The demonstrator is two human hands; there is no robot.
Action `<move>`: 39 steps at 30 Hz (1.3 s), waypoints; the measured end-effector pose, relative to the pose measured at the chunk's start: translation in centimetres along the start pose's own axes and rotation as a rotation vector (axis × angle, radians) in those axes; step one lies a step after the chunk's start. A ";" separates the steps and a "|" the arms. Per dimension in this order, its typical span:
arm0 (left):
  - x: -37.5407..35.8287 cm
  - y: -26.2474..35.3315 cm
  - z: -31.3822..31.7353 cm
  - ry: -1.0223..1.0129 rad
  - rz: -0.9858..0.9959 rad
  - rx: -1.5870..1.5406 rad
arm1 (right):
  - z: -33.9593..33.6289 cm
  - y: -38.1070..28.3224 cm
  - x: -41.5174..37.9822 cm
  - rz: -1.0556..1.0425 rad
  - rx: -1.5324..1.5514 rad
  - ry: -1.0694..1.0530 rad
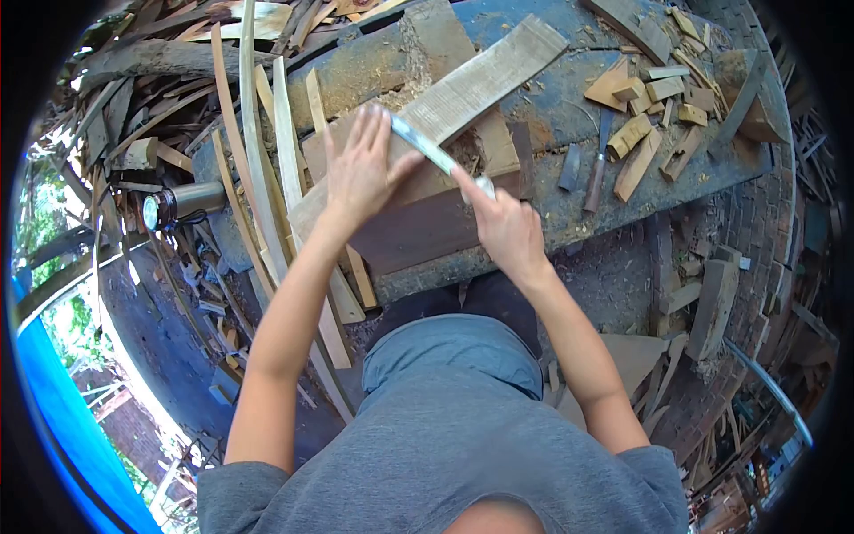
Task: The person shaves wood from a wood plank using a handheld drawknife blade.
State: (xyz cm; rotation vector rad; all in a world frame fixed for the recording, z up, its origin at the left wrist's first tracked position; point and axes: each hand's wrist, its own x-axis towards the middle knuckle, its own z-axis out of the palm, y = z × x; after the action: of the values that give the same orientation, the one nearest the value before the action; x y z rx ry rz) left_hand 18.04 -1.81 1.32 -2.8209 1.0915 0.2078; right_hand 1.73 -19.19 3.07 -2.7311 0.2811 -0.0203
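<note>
My left hand (360, 173) lies flat with its fingers stretched out on a long, rough-sawn wooden board (489, 80). The board slants over a thick wooden block (418, 236) near the bench's front edge. Held in my right hand (511, 231) is a narrow shiny metal strip (422, 144), with a small pale rounded part at the hand. My index finger points along the strip, which crosses the board just right of my left hand. Whether it is a blade or a measuring strip, I cannot tell.
Several wood offcuts (632, 133) and a chisel (596, 182) lie on the right of the workbench (569, 222). Long thin wooden strips (258, 169) lean across its left end, beside a metal flask-like cylinder (197, 200). Scrap wood (151, 71) is heaped behind.
</note>
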 end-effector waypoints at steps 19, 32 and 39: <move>5.5 1.9 -1.4 -0.034 -0.090 -0.081 | 0.8 1.8 2.7 0.079 0.001 0.083; 6.8 4.0 -0.5 0.081 -0.063 -0.130 | -0.1 3.4 2.1 0.107 0.002 0.093; 5.7 6.6 1.4 0.196 0.015 -0.133 | -0.4 5.3 0.3 0.143 0.056 0.103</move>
State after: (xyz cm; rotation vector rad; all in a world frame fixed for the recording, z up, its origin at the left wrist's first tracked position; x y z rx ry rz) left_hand 17.59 -10.23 -1.33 -3.0045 1.1783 0.0042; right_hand 0.94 -24.21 1.42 -2.6521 0.4971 -0.1282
